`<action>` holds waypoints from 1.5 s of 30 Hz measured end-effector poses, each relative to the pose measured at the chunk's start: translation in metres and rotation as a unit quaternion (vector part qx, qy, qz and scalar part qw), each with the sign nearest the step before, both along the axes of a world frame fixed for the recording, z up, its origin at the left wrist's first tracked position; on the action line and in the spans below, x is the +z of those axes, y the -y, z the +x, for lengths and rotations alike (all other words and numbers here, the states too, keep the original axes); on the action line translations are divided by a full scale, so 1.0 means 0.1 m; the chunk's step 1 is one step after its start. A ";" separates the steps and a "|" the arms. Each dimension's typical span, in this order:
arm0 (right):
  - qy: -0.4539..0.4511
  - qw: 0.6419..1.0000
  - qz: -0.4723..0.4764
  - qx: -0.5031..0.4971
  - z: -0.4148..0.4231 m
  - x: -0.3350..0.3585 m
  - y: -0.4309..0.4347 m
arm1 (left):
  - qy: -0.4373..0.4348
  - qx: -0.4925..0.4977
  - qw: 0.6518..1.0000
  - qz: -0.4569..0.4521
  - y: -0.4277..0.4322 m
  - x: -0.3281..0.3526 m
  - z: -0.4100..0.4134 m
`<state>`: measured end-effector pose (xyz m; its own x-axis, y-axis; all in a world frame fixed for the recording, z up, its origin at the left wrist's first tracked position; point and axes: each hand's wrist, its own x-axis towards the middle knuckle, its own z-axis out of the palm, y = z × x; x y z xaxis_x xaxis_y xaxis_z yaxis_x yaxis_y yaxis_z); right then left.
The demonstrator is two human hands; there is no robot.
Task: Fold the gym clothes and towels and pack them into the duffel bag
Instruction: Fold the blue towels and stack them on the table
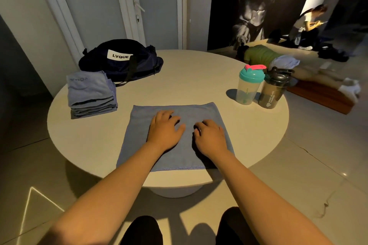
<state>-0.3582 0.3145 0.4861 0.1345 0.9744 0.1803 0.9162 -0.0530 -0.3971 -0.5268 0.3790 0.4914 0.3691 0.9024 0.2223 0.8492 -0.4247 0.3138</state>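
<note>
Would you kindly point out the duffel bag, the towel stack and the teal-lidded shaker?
Duffel bag (147, 63): head view, dark side panel beside the label.
Towel stack (89, 87): head view, top towel's face.
Teal-lidded shaker (252, 77): head view, its teal lid.

"LVQUE" on duffel bag (121, 59)

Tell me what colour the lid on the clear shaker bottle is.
The lid is teal with a pink flip tab, seen clearly in the head view.

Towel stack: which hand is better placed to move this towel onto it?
Probably left. The towel stack lies on the side of the left hand; the right hand must reach across the towel.
</note>
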 end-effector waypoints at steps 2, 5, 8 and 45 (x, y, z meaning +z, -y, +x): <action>0.005 0.999 0.011 -0.051 0.04 -0.02 0.15 | -0.004 -0.023 0.999 -0.038 0.19 0.01 0.18; 0.018 0.986 -0.071 -0.149 0.16 -0.03 0.37 | -0.084 -0.025 0.992 -0.088 0.37 -0.06 0.27; 0.037 0.982 -0.103 -0.153 0.21 0.04 0.54 | -0.138 -0.014 0.984 -0.111 0.47 -0.10 0.36; -0.100 0.981 0.031 0.165 -1.02 -0.04 0.51 | 0.353 0.092 0.922 -0.129 0.97 -0.01 -1.16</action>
<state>-0.4599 0.2633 0.4816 -0.1479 0.9588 0.2424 0.7826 0.2633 -0.5640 -0.6427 0.2818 0.4908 0.0503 0.9917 0.1183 0.4451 -0.1283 0.8862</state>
